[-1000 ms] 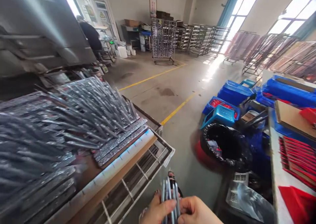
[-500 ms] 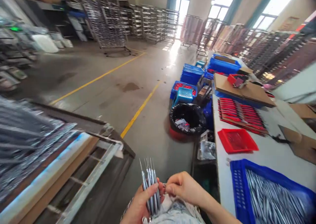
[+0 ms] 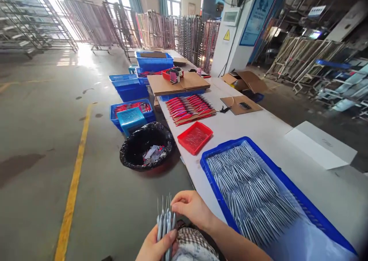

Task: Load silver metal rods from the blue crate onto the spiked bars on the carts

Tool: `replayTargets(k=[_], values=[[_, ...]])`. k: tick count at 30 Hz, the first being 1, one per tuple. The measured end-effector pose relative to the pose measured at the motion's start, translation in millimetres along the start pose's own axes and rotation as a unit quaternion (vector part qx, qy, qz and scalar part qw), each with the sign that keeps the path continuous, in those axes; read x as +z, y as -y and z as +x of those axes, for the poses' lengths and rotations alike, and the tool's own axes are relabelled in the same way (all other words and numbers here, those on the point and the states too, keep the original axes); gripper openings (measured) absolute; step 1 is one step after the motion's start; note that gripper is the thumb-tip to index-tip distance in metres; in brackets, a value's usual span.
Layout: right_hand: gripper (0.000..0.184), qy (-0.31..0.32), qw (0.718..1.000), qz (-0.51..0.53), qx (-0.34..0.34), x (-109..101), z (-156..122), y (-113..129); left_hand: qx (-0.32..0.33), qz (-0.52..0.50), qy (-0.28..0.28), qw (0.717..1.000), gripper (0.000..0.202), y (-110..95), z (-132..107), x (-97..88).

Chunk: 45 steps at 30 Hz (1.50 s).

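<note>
A: What do the hands have right now?

B: The left hand (image 3: 156, 247) grips a small bundle of thin silver metal pieces with needle-like tips (image 3: 166, 224), held upright at the near edge of the view, over the concrete floor (image 3: 43, 146) and just left of the long white table (image 3: 258, 126). Its thumb lies pressed across the shafts. The right hand (image 3: 191, 209) sits touching the bundle's right side, fingers curled close together, the fingertips seeming to pinch at the top of one piece; the exact contact is hard to read.

A: And which step would you call this?

B: I'd judge it as gathering and evening up a handful. Just to the right, on the table, lies a blue plastic tray heaped with the same silver pieces (image 3: 253, 192); the bundle is near it but not yet over it.

A: What does the next move call for?

B: A firm left-hand squeeze so no piece slips, tips kept pointing away from the fingers, and a short carry to the right over the tray's blue rim.

A: Anything else close by?

B: A small red tray (image 3: 194, 137) farther along the table, and a black-lined bin (image 3: 146, 146) on the floor beside it.
</note>
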State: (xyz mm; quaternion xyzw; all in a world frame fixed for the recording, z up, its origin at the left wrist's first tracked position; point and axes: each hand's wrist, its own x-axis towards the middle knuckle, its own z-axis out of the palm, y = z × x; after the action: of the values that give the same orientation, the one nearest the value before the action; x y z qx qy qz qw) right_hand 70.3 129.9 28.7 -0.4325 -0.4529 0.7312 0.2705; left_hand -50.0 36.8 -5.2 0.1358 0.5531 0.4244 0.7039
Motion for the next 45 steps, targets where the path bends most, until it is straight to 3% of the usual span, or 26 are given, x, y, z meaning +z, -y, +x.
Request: replayTargets(k=[4, 9, 13, 15, 19, 23, 28, 35, 40, 45], values=[[0.017, -0.029, 0.992, 0.126, 0.011, -31, 6, -2, -0.027, 0.006, 0.002, 1.0, 0.041, -16, 21, 27.5], [0.019, -0.119, 0.976, 0.177, -0.032, -64, 35, -1, -0.059, 0.018, 0.054, 0.997, 0.024, -44, 56, 55.3], [0.023, -0.25, 0.938, 0.213, -0.112, -120, 90, 24, -0.08, 0.043, 0.073, 0.993, 0.025, -64, 103, 63.5], [0.027, -0.306, 0.927, 0.181, -0.118, -155, 124, 40, -0.109, 0.054, 0.062, 0.991, 0.027, -76, 132, 64.2], [0.033, -0.313, 0.943, 0.099, -0.06, -200, 190, 56, -0.127, 0.065, 0.045, 0.989, 0.028, -110, 193, 68.6], [0.037, -0.306, 0.948, 0.08, -0.04, -196, 230, 51, -0.115, 0.087, 0.041, 0.989, 0.032, -142, 242, 78.5], [0.032, -0.174, 0.979, 0.103, -0.005, -176, 240, 48, -0.126, 0.097, 0.069, 0.985, 0.035, -154, 279, 89.7], [0.018, -0.252, 0.955, 0.157, 0.005, -184, 239, 50, -0.147, 0.124, 0.105, 0.976, 0.036, -148, 295, 105.1], [0.017, -0.326, 0.925, 0.196, -0.006, -183, 249, 46, -0.156, 0.122, 0.122, 0.972, 0.03, -163, 298, 113.2], [0.022, -0.355, 0.915, 0.193, -0.012, -215, 261, 68, -0.154, 0.127, 0.156, 0.967, 0.023, -165, 290, 99.4]])
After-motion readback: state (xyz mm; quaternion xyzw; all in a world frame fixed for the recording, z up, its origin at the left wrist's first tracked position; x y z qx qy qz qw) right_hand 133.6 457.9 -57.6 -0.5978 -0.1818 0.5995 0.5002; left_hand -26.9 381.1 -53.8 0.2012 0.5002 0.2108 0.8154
